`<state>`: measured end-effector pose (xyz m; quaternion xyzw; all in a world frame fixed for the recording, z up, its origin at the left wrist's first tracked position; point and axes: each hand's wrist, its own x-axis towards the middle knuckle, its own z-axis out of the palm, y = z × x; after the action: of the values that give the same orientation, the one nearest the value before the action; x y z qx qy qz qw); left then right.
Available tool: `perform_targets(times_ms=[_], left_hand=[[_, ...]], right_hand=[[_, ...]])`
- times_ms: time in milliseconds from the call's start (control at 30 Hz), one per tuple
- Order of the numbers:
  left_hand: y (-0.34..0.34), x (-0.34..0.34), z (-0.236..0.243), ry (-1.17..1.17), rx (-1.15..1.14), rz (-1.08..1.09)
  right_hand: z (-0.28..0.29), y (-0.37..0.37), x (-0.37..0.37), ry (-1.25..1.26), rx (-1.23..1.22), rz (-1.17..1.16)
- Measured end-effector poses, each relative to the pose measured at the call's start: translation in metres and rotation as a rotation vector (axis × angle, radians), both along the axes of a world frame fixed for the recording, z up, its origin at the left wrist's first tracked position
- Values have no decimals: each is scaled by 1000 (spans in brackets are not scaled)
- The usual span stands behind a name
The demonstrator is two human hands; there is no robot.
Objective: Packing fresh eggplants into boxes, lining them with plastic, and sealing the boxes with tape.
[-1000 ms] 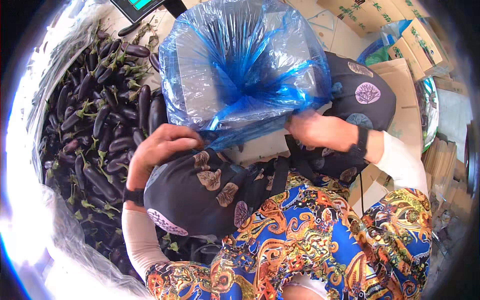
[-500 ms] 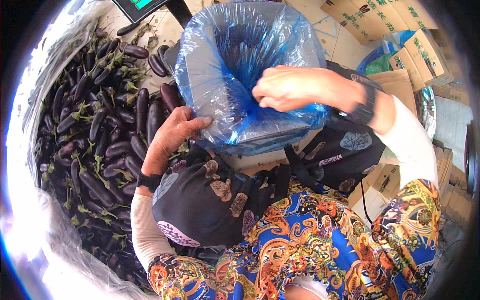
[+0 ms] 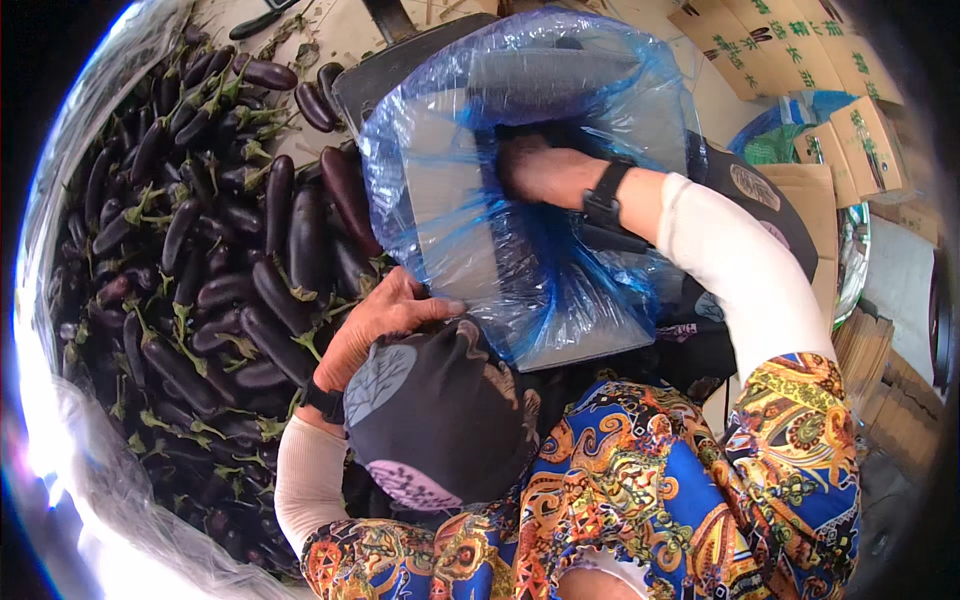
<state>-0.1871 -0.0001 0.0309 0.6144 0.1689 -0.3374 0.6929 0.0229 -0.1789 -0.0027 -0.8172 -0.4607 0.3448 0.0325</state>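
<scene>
Right hand (image 3: 545, 175) is sunk in the blue bag (image 3: 585, 325), left hand (image 3: 395, 308) set by its near-left edge; fingers' grip can't be told, either side.

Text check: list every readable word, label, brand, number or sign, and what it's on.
Large tan cardboard panels, upper right: green printed characters; wording withheld.
Smaller tan cardboard box, right: green print, too small to read reliably.
Translucent blue plastic bag: no print visible.
Black band on the right wrist: nothing legible.
</scene>
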Motion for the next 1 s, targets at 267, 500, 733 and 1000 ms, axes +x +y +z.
perform_targets(times_ms=[267,500,733,1000], left_hand=[[0,-3,25,-633,479,-282],[25,-12,-23,-277,301,727],[84,-29,-94,-224,1642,49],[123,-22,-73,-233,877,610]], right_hand=[[-43,-25,-20,233,129,-321],[4,-9,-5,90,-271,49],[-36,26,27,-102,-133,116],[23,50,21,41,-329,152]])
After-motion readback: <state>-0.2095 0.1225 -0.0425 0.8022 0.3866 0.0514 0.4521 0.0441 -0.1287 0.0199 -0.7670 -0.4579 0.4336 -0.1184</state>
